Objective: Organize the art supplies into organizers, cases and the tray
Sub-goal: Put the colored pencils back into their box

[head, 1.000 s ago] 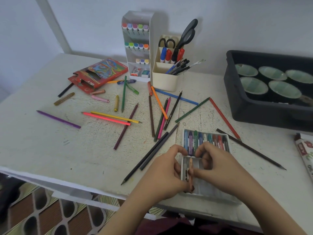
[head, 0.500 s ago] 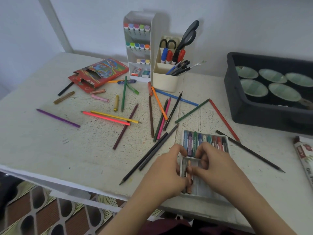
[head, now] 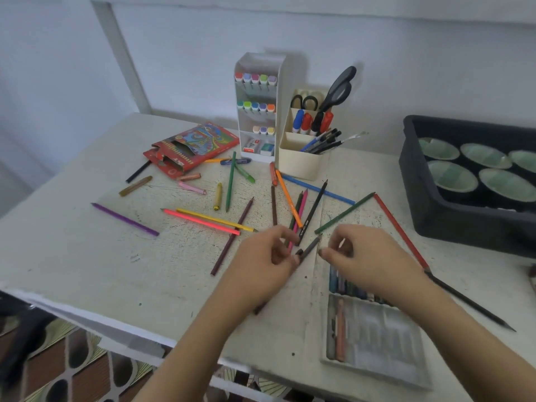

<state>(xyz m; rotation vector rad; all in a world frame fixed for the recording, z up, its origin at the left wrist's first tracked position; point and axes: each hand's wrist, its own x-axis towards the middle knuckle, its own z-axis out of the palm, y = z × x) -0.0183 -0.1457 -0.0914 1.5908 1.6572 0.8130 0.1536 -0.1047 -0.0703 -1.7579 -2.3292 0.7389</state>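
You are holding your left hand (head: 265, 265) and right hand (head: 367, 258) over the tabletop (head: 87, 256). The left hand is curling its fingers at the lower end of a dark pencil (head: 311, 245), which is pointing toward 1 o'clock between the hands; whether the fingers are gripping it cannot be told. The right hand is holding thumb and forefinger tip to tip; whether they are pinching anything cannot be told. The clear crayon case (head: 385, 343) is lying at 5 o'clock of the right hand, partly under its wrist, with an orange crayon (head: 340, 329) in its near half. Loose colored pencils (head: 203, 222) are lying at 10 to 12 o'clock of the left hand.
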